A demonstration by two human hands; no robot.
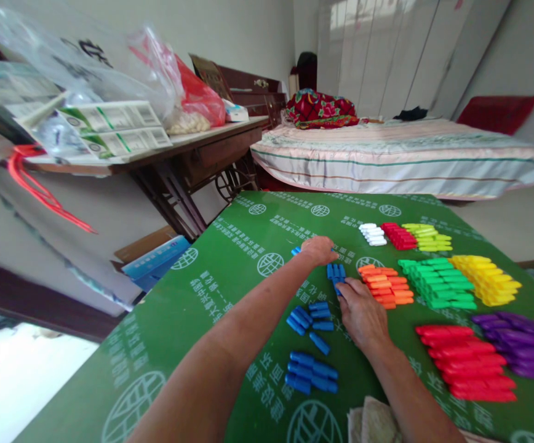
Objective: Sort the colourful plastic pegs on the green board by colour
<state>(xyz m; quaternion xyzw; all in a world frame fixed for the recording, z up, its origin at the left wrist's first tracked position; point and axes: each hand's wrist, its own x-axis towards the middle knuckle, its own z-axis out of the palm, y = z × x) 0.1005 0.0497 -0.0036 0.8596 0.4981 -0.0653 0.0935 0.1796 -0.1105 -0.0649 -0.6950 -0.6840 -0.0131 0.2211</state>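
Note:
My left hand (318,249) reaches far out over the green board (211,295) and closes on a small blue plastic piece (296,251) that sticks out at its left side. My right hand (362,314) lies palm down, its fingertips touching a small upright cluster of blue pieces (336,272). Loose blue pieces (310,317) lie between my forearms, and a tidy stack of blue pieces (310,372) sits nearer to me.
Sorted piles lie to the right: orange (386,286), green (437,283), yellow (486,280), red (467,363), purple (523,344), and white (373,234), red and lime at the far edge. A cluttered sewing table (193,147) stands left, a bed (396,157) behind.

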